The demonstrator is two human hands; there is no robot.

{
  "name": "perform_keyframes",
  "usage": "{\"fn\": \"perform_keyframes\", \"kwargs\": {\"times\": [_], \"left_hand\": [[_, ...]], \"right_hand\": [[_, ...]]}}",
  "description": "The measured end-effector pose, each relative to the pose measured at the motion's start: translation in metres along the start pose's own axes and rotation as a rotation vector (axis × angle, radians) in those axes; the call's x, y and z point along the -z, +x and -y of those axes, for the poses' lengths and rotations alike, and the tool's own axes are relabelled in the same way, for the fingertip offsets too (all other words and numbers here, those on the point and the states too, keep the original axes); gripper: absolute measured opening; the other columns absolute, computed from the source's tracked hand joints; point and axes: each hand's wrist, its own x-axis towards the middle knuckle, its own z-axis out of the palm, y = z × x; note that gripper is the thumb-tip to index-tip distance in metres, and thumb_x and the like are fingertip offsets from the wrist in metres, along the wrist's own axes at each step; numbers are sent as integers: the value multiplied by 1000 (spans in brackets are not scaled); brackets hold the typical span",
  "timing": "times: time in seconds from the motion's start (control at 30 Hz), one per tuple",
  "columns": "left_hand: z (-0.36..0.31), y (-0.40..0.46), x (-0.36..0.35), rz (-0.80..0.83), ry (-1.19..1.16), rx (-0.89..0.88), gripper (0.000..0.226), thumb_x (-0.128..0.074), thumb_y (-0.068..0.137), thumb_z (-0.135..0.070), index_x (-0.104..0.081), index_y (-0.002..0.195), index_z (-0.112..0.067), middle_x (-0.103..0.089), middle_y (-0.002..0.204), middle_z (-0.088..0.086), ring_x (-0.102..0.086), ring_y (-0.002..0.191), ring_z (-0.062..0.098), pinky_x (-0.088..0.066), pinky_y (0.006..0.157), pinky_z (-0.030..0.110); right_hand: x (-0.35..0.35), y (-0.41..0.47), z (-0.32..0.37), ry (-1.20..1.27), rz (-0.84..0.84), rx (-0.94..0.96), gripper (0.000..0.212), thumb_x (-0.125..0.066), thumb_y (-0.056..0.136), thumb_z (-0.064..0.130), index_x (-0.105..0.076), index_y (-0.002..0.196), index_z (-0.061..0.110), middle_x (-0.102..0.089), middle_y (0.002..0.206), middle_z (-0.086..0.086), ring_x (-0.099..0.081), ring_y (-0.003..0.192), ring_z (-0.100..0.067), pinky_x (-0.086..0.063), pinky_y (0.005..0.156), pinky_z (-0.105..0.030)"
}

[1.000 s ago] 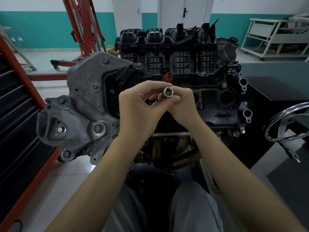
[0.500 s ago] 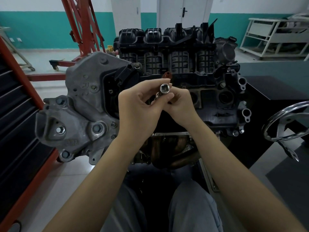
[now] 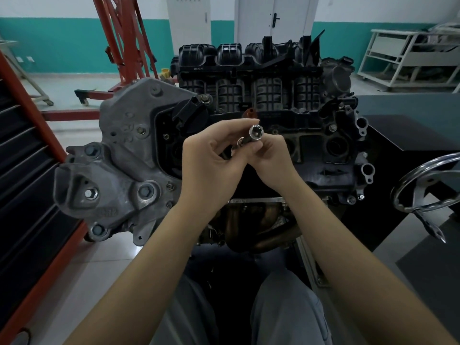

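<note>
A shiny metal socket (image 3: 256, 132) points its square drive hole up toward me, held in front of a car engine (image 3: 261, 100). My right hand (image 3: 275, 159) grips the socket's lower part from the right. My left hand (image 3: 211, 165) curls beside it, its fingertips pinching small silver pieces (image 3: 239, 143) just left of the socket. What those pieces are I cannot tell. The engine's grey cast end cover (image 3: 119, 168) faces left, and its black intake manifold (image 3: 249, 61) runs along the top.
A red engine hoist (image 3: 124, 46) stands behind on the left. A red-framed black tool cabinet (image 3: 22, 155) fills the left edge. A chrome handwheel (image 3: 428, 185) and a dark stand sit at the right. A white shelf rack (image 3: 408, 58) is at the back right. My knees are below.
Both hands have lifted the socket slightly and shifted a little right. My left fingers have opened somewhat, so the small silver pieces beside the socket show more.
</note>
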Motion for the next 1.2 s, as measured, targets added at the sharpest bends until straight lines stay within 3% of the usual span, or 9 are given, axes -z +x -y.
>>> {"fn": "perform_keyframes", "kwargs": {"times": [0.2,0.27,0.4,0.6,0.8,1.0,1.07,1.13,1.2], "left_hand": [[-1,2,-1,-56,26,-2,30,-78,75,-1,-70,101,-12,-72,93,1,-70,91,11,-56,84,29],[0,3,2,-51,3,-2,30,-76,77,2,-69,104,-10,-72,96,3,-70,93,13,-56,86,32],[1,2,7,47,-66,16,34,-70,79,9,-66,109,-6,-72,101,10,-70,99,17,-55,91,36],[1,2,6,3,1,-20,30,-78,74,2,-70,102,-6,-73,94,8,-71,91,15,-57,86,33],[0,0,8,94,-125,-4,36,-66,82,10,-63,115,-5,-71,104,12,-69,102,20,-54,92,38],[2,3,8,12,-3,-11,28,-75,78,3,-69,103,-5,-72,97,8,-70,95,16,-57,87,36],[1,4,9,46,-34,-7,29,-72,80,5,-68,106,-6,-72,100,9,-70,98,16,-56,90,37],[1,4,11,108,-77,-3,32,-68,81,9,-66,110,-5,-72,103,10,-69,102,17,-54,92,36],[0,5,12,149,-82,2,33,-66,81,11,-65,111,-3,-71,104,10,-69,102,17,-54,92,34]], "right_hand": [[-1,2,-1,-27,-65,23,28,-69,79,-7,-68,87,19,-71,83,14,-67,81,-1,-50,75,-16],[-1,3,0,-33,-43,28,30,-66,81,-7,-66,95,19,-70,85,18,-66,84,1,-49,77,-15],[0,1,-1,-43,14,24,42,-60,82,-14,-60,87,28,-66,78,32,-62,78,12,-45,72,-6],[-3,1,-6,-60,-82,51,22,-70,79,-2,-68,94,13,-71,86,2,-68,82,-4,-51,76,-20],[0,1,-8,-26,28,63,55,-59,84,-12,-67,82,43,-67,78,30,-63,78,11,-46,72,-7],[-2,4,-14,-40,-60,59,22,-71,78,-4,-69,93,12,-71,86,0,-68,83,-7,-52,77,-22],[0,5,-10,-46,-19,90,21,-71,80,2,-69,91,20,-71,87,12,-67,84,0,-49,78,-16],[3,6,-1,-51,72,85,36,-65,83,6,-68,92,40,-69,86,26,-64,84,8,-47,75,-9],[5,8,-3,-63,123,68,36,-62,84,4,-71,85,39,-67,85,31,-63,83,10,-46,74,-7]]}}
